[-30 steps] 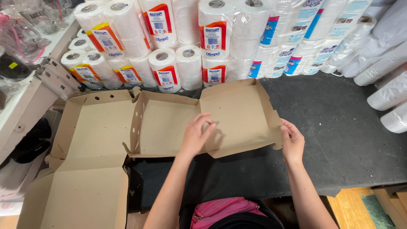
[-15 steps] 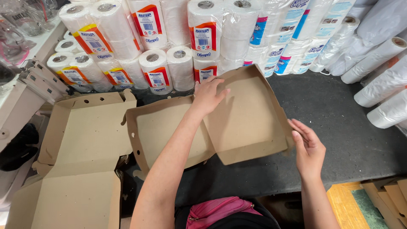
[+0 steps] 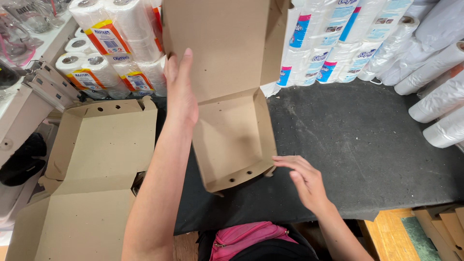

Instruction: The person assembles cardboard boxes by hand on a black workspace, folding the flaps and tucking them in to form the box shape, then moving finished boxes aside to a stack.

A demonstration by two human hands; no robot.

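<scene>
A brown cardboard box (image 3: pixel 227 130), half folded, stands on the dark counter (image 3: pixel 348 145) with its lid raised upright toward the rolls behind. My left hand (image 3: pixel 180 84) grips the left edge of that raised lid, fingers flat along the cardboard. My right hand (image 3: pixel 302 176) hovers at the box's front right corner, fingers spread and just touching or nearly touching the low front wall with its round holes. The box's tray part lies tilted between my arms.
A second flat, unfolded cardboard box (image 3: pixel 92 183) lies at the left. Wrapped paper rolls (image 3: pixel 111 48) are stacked along the back, more white rolls (image 3: pixel 435 92) at the right. A pink bag (image 3: pixel 246 237) sits at my waist. Grey brackets (image 3: pixel 43 82) lie at the far left.
The box has been turned and its lid swung up to upright. My left hand rose with the lid's edge; my right hand shifted from the box's right side to the front corner.
</scene>
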